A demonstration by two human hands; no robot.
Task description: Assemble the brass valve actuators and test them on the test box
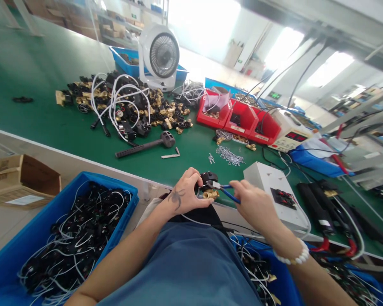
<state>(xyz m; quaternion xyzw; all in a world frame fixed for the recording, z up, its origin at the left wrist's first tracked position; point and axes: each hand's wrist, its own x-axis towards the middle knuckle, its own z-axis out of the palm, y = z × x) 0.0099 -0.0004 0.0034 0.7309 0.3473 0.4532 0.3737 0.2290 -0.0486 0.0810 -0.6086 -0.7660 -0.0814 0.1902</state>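
Note:
My left hand (183, 193) is closed around a small black-and-brass valve part (208, 187) with a white wire trailing from it, held over my lap at the bench edge. My right hand (255, 204) grips blue-handled pliers (221, 188), whose jaws touch the part's brass fitting. A white bead bracelet sits on my right wrist.
A heap of black and brass parts with white wires (127, 106) lies on the green bench (35, 85), beside a mallet (147, 144), a white fan (159, 55), red bins (239, 117), metal clips (230, 155), a white control box (274, 191). A blue crate (67, 238) of wired parts sits at my left, with a cardboard box (19, 178) beyond it.

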